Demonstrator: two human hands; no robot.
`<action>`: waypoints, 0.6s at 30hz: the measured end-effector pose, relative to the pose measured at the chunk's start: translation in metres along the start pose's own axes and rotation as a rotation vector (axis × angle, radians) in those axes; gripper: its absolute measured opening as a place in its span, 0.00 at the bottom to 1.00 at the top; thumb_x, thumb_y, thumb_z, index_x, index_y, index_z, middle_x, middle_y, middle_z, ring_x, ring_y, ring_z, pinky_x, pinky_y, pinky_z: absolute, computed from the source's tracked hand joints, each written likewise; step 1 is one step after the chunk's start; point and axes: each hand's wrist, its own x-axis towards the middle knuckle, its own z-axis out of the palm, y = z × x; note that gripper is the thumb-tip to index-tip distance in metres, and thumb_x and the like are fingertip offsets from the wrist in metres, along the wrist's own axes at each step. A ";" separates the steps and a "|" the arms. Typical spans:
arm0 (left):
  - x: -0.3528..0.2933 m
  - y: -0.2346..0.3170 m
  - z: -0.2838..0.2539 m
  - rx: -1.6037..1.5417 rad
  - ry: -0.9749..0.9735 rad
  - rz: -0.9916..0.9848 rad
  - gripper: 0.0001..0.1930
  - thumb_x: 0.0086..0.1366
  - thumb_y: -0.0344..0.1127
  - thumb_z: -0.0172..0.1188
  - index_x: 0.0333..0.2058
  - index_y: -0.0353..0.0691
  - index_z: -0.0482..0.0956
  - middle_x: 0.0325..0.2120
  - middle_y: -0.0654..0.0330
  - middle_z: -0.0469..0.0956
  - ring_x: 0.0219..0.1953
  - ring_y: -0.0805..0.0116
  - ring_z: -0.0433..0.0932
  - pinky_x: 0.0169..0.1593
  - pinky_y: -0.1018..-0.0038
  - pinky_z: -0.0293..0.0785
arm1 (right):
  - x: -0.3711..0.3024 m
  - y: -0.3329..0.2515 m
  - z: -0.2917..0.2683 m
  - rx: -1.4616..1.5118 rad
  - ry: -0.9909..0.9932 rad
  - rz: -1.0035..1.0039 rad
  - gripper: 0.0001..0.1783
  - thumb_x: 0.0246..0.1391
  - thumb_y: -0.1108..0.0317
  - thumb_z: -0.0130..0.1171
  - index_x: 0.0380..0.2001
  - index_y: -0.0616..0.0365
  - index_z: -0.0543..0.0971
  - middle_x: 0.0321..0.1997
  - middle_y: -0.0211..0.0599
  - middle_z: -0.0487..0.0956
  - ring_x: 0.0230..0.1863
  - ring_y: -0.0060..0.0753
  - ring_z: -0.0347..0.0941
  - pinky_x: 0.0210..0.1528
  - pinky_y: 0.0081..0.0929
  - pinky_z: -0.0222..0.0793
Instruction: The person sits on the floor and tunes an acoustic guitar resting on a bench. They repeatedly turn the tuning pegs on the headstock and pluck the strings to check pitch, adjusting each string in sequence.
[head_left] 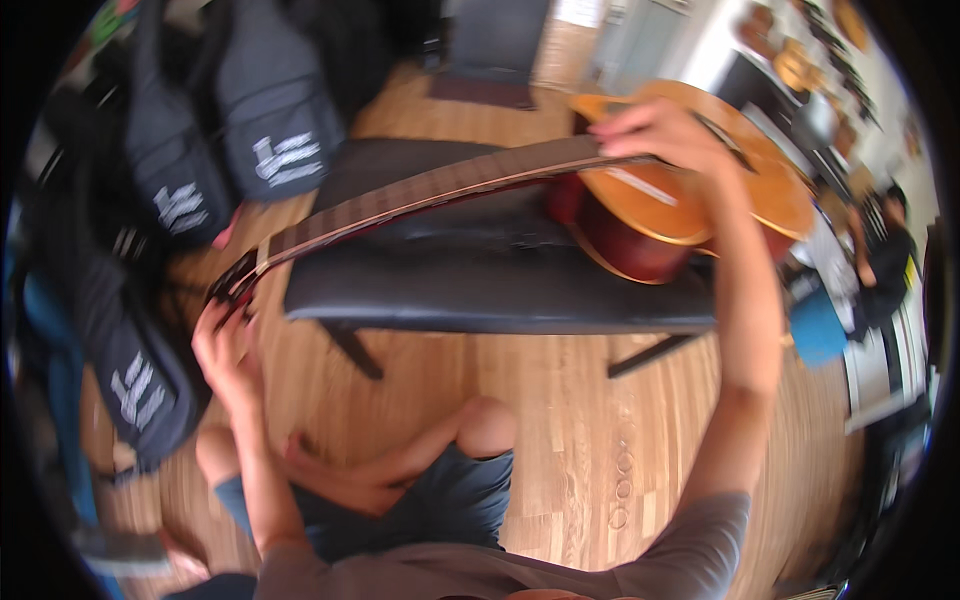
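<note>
An acoustic guitar with an orange-brown top and dark red sides lies face up across a black padded bench. Its neck reaches left over the bench, and the headstock juts past the bench's left end. My left hand has its fingers curled at the headstock; whether they pinch a tuning peg is too blurred to tell. Over the strings, where the neck meets the body, is my right hand, its fingers stretched out and apart. That hand and forearm hide part of the guitar's top.
Black gig bags stand at the left, another nearer me. My crossed legs rest before the bench on the wooden floor. At the far right a person in dark clothes sits near a blue object. Instruments hang on the wall.
</note>
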 end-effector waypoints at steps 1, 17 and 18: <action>0.004 0.006 -0.003 -0.003 0.002 -0.014 0.14 0.59 0.26 0.74 0.44 0.39 0.86 0.51 0.54 0.80 0.60 0.51 0.78 0.62 0.59 0.75 | -0.001 -0.003 0.003 -0.014 0.009 0.002 0.21 0.53 0.61 0.76 0.46 0.65 0.88 0.55 0.48 0.86 0.57 0.39 0.81 0.63 0.34 0.74; 0.006 0.002 -0.003 -0.041 0.113 0.034 0.18 0.46 0.32 0.83 0.36 0.38 0.86 0.40 0.58 0.82 0.46 0.55 0.82 0.53 0.61 0.81 | -0.001 0.010 0.003 0.007 0.067 -0.007 0.11 0.53 0.76 0.72 0.39 0.69 0.87 0.54 0.48 0.85 0.53 0.35 0.81 0.58 0.31 0.75; 0.005 0.001 -0.003 -0.044 0.113 0.038 0.18 0.46 0.31 0.83 0.36 0.38 0.86 0.40 0.58 0.82 0.46 0.55 0.82 0.53 0.61 0.81 | 0.000 0.014 0.003 0.030 0.067 0.000 0.11 0.53 0.76 0.72 0.40 0.70 0.87 0.55 0.48 0.85 0.53 0.35 0.81 0.58 0.31 0.75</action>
